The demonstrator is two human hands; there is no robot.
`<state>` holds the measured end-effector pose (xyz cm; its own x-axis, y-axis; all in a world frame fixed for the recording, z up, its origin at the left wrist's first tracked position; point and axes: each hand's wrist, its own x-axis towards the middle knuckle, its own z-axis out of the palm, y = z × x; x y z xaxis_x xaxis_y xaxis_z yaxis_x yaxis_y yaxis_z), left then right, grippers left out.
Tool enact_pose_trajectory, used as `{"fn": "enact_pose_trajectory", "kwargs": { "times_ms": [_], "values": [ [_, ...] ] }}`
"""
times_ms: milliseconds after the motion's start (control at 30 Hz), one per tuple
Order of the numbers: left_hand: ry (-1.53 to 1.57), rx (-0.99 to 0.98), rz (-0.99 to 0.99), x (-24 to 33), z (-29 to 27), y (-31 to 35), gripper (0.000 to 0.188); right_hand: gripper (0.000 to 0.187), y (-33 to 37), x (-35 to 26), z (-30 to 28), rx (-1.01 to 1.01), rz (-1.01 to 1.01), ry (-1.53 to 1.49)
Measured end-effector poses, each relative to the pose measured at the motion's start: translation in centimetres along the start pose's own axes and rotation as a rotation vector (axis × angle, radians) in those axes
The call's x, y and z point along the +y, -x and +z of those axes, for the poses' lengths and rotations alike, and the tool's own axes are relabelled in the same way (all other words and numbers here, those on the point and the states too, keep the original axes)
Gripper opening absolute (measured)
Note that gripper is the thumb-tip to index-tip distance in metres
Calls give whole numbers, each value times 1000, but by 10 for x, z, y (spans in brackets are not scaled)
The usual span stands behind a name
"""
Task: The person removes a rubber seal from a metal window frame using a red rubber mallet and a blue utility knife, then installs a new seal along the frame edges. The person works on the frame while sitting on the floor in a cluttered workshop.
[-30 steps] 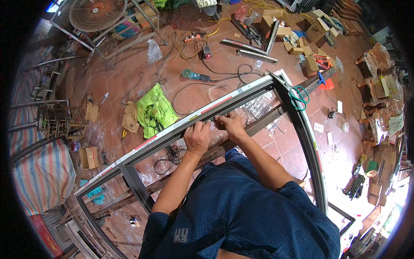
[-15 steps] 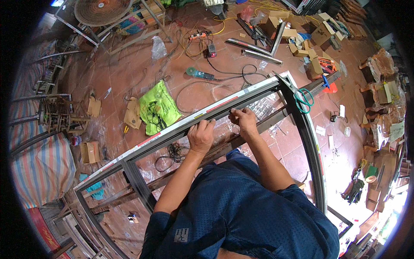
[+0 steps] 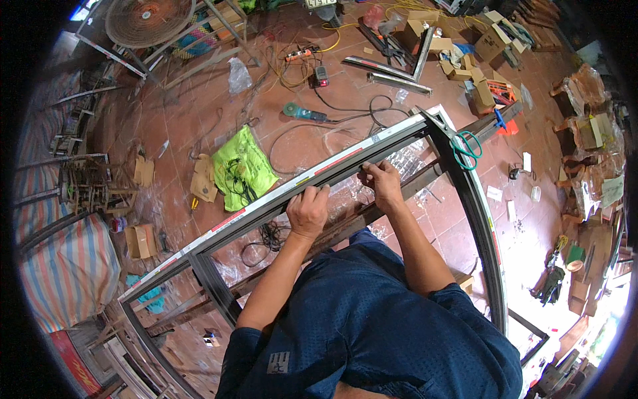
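Observation:
A large dark metal frame with white, red-marked tape along its outer side lies across in front of me. My left hand is closed, its curled fingers against the inner edge of the far bar. To its right, my right hand is closed in a pinch beside the same bar. What the fingertips hold is hidden; something thin and dark shows by the right fingers. Scissors with green handles lie over the frame's far right corner.
Under the frame runs a long support bar. Beyond it on the tiled floor are a green angle grinder with its cable, a lime-green bag and loose metal profiles. Cardboard boxes stand at the far right, a striped sheet at left.
The view has shifted slightly. Both hands stay at nearly the same places on the far bar, the right fingers having turned a little.

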<state>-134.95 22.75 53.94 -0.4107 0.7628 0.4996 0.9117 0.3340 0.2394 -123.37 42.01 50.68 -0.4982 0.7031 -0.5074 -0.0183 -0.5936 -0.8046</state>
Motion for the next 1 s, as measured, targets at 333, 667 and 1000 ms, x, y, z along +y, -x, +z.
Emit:
{"fn": "enact_pose_trajectory", "kwargs": {
  "times_ms": [333,667,1000],
  "values": [
    [-12,34,19,-3,6,1,3,25,3,-17,5,46,15,-68],
    [-17,15,5,-1,6,0,3,25,-26,-49,-32,174,-56,73],
    [-26,23,10,-2,7,1,4,22,-23,-49,-32,-6,89,193]
  ]
}}
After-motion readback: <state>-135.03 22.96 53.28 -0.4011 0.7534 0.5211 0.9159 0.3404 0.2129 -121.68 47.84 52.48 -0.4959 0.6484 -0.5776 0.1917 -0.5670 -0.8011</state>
